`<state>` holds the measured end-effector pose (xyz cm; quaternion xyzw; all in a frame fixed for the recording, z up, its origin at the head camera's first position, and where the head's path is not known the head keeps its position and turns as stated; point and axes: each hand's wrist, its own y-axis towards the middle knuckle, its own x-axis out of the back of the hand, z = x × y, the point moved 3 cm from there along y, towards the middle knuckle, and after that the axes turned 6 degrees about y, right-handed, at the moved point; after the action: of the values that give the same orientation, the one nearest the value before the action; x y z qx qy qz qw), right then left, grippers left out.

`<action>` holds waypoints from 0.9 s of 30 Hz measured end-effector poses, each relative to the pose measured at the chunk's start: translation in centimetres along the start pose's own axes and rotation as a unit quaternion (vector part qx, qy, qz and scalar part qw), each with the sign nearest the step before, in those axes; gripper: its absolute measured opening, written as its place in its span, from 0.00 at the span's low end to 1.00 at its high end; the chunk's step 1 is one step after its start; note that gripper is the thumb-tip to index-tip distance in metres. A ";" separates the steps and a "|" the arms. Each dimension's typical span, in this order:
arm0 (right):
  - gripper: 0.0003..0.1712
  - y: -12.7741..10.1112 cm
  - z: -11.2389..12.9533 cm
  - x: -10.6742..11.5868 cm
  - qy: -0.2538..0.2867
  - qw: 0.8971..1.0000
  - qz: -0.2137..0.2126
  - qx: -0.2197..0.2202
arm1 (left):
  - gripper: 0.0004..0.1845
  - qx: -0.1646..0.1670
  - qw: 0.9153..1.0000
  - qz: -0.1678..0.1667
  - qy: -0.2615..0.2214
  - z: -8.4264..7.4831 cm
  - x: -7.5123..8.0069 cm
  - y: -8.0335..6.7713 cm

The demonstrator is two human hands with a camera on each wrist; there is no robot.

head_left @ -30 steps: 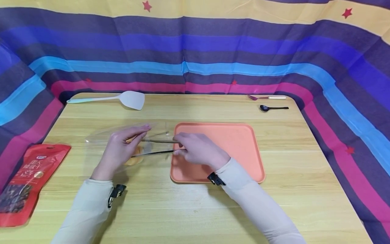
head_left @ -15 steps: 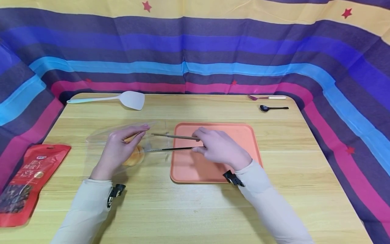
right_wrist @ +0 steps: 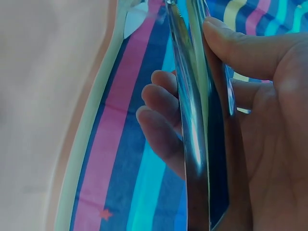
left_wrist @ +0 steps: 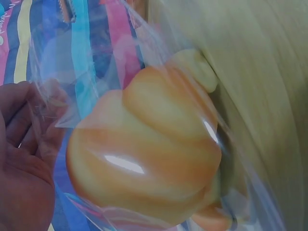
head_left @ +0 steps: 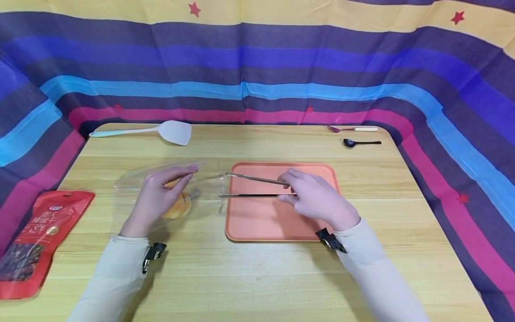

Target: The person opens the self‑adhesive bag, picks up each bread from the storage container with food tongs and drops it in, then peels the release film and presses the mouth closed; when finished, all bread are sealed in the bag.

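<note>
Striped cloth in purple, blue and pink walls in the wooden table [head_left: 257,277] where I work. My left hand [head_left: 161,197] holds a clear plastic bag [head_left: 169,179] by its upper edge, fingers curled round the film, with a golden bun [head_left: 177,206] inside it; the left wrist view shows the bun [left_wrist: 144,154] pressed close against the film. My right hand [head_left: 318,199] grips a pair of metal tongs [head_left: 251,188] near their hinge end, thumb on one arm and fingers on the other. The tips stand slightly apart with nothing between them.

A second ago the tongs reached into the bag's mouth beside the bun. Since then my right hand has drawn back to the right, and the tongs now lie above the orange tray [head_left: 281,223], their tips just at its left edge and clear of the bag. My left hand, the bag and the bun have stayed where they were.

A white spatula [head_left: 161,130] lies at the far left, a fork [head_left: 352,129] and a black spoon [head_left: 360,143] at the far right, and a red snack packet [head_left: 36,237] near the left edge.
</note>
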<state>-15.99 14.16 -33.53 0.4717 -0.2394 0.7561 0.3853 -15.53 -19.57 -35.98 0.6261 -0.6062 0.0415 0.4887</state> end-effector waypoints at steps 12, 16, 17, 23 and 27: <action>0.22 -2.8 -3.0 1.5 0.005 0.999 -0.045 -0.017 | 0.14 0.008 1.000 0.013 -0.002 0.0 0.2 0.1; 0.20 -3.9 -4.2 2.0 0.008 0.998 -0.052 -0.041 | 0.14 0.017 1.000 0.022 -0.002 0.0 0.3 0.1; 0.20 -4.1 -4.4 2.1 0.011 0.997 -0.052 -0.049 | 0.14 0.019 1.000 0.023 -0.002 0.1 0.4 0.1; 0.21 -5.7 -6.0 2.8 0.025 0.994 -0.052 -0.095 | 0.14 0.024 0.999 0.022 -0.001 0.3 0.4 -0.1; 0.24 -7.0 -7.2 3.1 0.030 0.991 -0.071 -0.108 | 0.15 0.016 1.000 0.017 -0.001 0.4 0.3 -0.1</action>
<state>-14.90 24.60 -33.88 0.4203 -0.2739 0.7106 0.4934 -15.61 -20.09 -36.02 0.6239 -0.6164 0.0587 0.4768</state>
